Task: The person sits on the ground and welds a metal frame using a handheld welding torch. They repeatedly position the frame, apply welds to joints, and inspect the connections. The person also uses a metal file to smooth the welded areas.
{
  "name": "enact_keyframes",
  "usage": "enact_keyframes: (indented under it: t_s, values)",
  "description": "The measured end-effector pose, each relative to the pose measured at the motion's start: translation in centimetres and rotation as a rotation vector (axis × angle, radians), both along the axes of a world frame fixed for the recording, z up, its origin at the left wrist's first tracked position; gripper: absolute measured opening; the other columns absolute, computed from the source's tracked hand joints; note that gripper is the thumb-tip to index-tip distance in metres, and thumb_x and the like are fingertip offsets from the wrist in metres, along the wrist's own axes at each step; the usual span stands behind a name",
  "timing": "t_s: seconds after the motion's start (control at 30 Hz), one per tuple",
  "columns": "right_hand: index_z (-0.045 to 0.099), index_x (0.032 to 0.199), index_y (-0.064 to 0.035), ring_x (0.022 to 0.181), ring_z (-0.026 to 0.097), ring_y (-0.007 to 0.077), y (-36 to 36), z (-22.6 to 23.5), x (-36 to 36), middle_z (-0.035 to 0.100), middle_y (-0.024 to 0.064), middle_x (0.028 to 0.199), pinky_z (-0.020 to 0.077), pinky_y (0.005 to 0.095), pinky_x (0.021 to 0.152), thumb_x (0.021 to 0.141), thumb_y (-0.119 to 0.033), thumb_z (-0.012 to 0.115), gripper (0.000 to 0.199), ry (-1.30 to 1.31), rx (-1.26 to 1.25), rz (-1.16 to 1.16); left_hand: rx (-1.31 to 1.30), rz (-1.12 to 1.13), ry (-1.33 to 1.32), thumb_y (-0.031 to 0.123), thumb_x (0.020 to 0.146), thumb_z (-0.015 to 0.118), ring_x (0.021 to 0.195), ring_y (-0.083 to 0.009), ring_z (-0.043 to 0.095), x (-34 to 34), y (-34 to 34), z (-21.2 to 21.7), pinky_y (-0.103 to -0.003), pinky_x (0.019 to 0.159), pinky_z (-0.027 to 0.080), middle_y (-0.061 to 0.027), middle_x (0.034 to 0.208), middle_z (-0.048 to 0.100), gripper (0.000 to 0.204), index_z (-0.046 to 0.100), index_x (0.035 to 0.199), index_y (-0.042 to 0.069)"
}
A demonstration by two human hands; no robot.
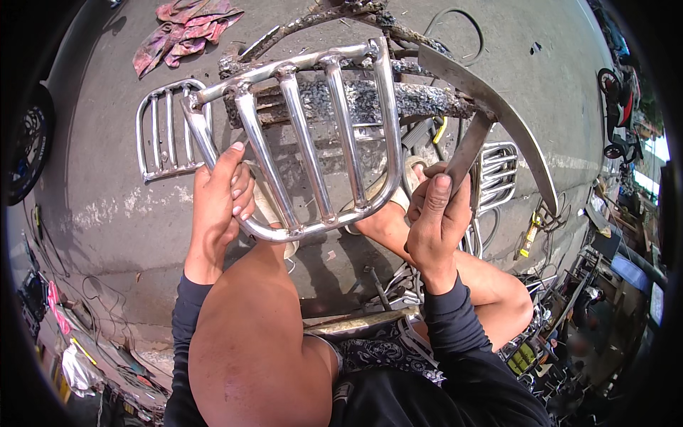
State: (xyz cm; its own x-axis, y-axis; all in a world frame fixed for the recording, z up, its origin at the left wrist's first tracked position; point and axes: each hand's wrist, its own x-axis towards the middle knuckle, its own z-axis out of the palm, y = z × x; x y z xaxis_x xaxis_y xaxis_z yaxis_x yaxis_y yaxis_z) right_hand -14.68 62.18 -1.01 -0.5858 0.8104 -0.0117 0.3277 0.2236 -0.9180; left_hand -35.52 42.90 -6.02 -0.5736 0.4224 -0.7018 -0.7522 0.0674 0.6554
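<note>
My left hand (222, 191) is closed round the lower left side of a shiny welded metal tube rack (299, 135). The rack is tilted up in front of me, with several slanting bars and a bent outer frame. My right hand (442, 217) grips the flat metal handle of a slag hammer (509, 117), whose long curved head points down to the right. The hammer head is to the right of the rack and apart from its bars. Behind the rack stands a rough metal work stand (430, 99), crusted with weld spatter and partly hidden.
A similar rack (171, 132) lies on the concrete at left, and stacked racks (498, 174) are at right. A stained pink cloth (186, 32) lies at the far left. Cables, a yellow-labelled tube (529, 235) and metal scrap crowd the right. A wheel (28, 142) stands at the left edge.
</note>
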Motion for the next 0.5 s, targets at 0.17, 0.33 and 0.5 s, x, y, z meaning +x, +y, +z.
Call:
enact_keyframes:
  t_s: [0.17,0.33,0.5]
  values:
    - [0.056,0.113,-0.0015,0.052,0.045,0.0113,1.0,-0.3,-1.6,0.052,0.0011,0.066,0.0346,0.0284,0.049,0.113,-0.024,0.052,0.023,-0.039,0.244,0.125,-0.007,-0.001,0.017,0.034,0.106,0.062,0.035,-0.0053,0.033,0.1,0.0,0.0,-0.024,0.033,0.029,0.0045,0.051,0.038,0.05,0.041,0.065,0.015]
    - [0.056,0.111,-0.002,0.051,0.055,0.0383,1.3,-0.9,-3.2,0.057,0.0155,0.065,0.0414,0.0458,0.052,0.109,-0.012,0.057,0.011,-0.167,0.332,0.132,-0.011,0.004,0.027,0.035,0.106,0.062,0.036,-0.0051,0.033,0.2,0.2,-0.1,-0.024,0.034,0.029,0.0045,0.052,0.037,0.05,0.042,0.065,0.015]
    - [0.057,0.111,-0.0006,0.053,0.059,0.0306,1.3,-0.7,-3.0,0.06,0.0135,0.069,0.0423,0.0415,0.05,0.109,-0.01,0.056,0.01,-0.26,0.277,0.174,0.001,0.005,0.029,0.035,0.106,0.062,0.036,-0.0051,0.032,0.1,0.3,0.0,-0.024,0.034,0.028,0.0047,0.051,0.036,0.05,0.041,0.065,0.016]
